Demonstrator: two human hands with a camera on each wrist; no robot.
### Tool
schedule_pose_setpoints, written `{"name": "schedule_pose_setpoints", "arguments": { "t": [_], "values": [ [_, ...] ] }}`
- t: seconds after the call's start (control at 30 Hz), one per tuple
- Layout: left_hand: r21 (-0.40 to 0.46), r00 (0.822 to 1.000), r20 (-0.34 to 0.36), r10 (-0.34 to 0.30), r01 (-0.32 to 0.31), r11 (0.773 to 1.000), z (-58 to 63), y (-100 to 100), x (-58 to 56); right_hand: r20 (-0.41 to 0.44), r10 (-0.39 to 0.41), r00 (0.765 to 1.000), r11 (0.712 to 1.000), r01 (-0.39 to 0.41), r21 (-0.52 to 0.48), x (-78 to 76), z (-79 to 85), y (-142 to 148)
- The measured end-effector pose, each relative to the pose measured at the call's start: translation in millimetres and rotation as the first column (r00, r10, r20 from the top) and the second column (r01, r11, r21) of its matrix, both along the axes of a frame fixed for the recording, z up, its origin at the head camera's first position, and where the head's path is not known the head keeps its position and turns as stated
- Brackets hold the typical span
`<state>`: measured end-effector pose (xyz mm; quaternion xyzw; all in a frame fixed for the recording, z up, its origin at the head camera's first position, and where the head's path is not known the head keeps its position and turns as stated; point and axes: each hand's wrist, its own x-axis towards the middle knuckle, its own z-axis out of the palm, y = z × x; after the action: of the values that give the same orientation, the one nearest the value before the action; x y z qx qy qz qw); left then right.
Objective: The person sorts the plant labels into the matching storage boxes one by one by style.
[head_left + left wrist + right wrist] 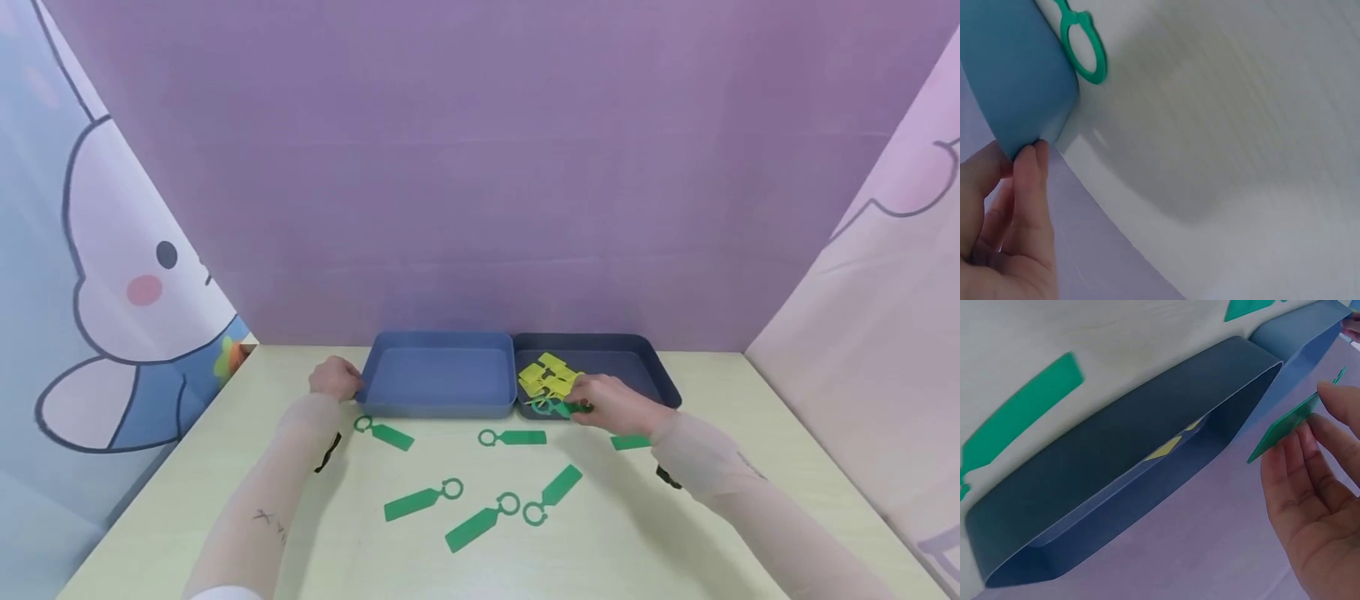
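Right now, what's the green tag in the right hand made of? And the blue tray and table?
The green tag: probably plastic, smooth and matte; thin body, crisp edge.
The blue tray: likely molded plastic, satin; rounded corners, even color.
The table: maybe wood or wood-look laminate, matte; faint grain-like streaks.

Free room lies above the blue tray (441, 375), while its walls (442, 412) block low sideways passage

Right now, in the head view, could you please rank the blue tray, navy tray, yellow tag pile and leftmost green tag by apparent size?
1. Blue tray, navy tray: too alike to rank
2. Yellow tag pile
3. Leftmost green tag
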<state>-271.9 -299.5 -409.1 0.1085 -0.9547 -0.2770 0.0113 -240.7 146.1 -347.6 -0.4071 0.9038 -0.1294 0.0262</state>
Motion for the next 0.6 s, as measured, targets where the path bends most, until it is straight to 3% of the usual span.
{"name": "schedule_pose_setpoints", "arguments": {
  "t": [0.6],
  "values": [
    [-0.02,0.997,-0.045,0.07,-0.07,0.997,3.4,10,8.8,0.038,0.004,0.999,1.0,-0.005,0.013,-27.1,-1.7,-58]
  ]
}}
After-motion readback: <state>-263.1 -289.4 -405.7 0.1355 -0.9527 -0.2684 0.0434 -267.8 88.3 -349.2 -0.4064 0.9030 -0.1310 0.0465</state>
